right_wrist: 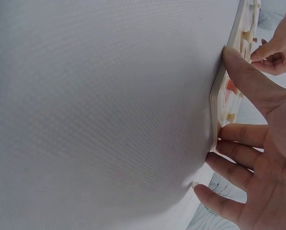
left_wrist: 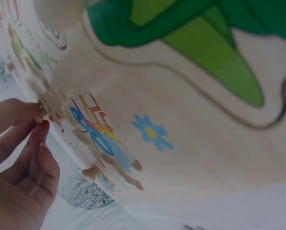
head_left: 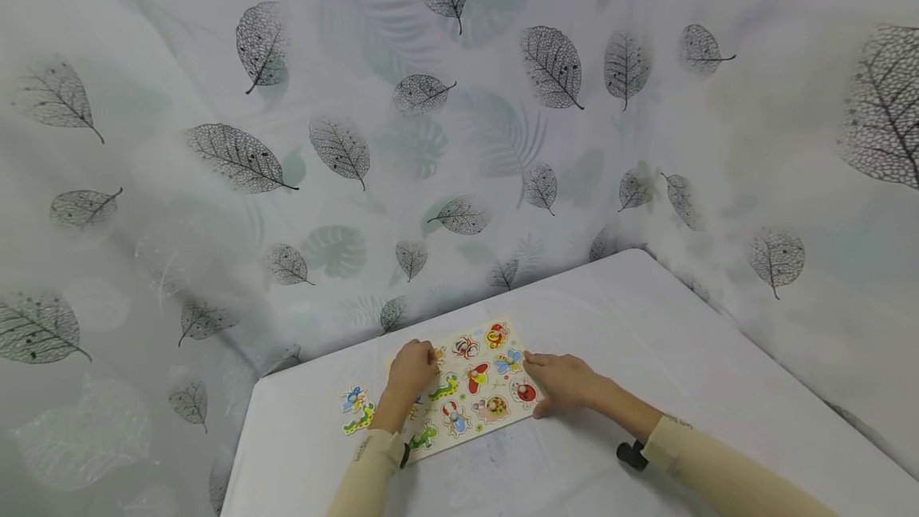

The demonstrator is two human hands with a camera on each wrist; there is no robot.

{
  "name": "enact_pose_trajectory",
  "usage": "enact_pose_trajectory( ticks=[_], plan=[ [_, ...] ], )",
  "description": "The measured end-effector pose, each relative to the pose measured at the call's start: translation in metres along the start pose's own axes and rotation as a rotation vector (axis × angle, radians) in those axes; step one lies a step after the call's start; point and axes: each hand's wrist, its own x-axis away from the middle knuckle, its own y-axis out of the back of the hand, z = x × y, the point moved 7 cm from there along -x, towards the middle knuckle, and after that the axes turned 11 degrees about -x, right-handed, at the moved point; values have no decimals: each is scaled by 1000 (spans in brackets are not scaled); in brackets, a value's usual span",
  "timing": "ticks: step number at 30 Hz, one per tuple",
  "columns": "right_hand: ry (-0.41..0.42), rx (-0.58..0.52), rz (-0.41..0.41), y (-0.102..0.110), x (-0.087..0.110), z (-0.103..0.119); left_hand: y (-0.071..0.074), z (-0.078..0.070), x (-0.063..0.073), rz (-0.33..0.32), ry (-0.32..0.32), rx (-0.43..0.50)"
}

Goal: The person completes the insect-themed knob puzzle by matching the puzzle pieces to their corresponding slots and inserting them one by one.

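Note:
A wooden insect puzzle board [head_left: 459, 405] lies on the white table, its picture pieces fitted with small knobs. My left hand [head_left: 412, 373] is over the board's left part. In the left wrist view, the thumb and forefinger of that hand [left_wrist: 23, 158] pinch a puzzle piece by its knob, mostly hidden by the fingertips. A blue-winged insect piece [left_wrist: 102, 132] is close by. My right hand [head_left: 567, 380] touches the board's right edge with its fingers extended; in the right wrist view, the thumb [right_wrist: 250, 79] presses along the near side.
Two loose pieces, a blue-winged insect [head_left: 354, 399] and a green caterpillar [head_left: 359, 419], lie on the table left of the board. A leaf-patterned curtain [head_left: 431, 158] hangs behind the white table [head_left: 617, 309]. A dark strap fitting [head_left: 632, 455] shows at the right wrist.

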Motion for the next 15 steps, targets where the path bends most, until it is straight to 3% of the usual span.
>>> enact_pose_trajectory(
  ticks=[15],
  plan=[
    [-6,-7,8,0,1,0,-5,-4,4,35,4,-29]
  ],
)
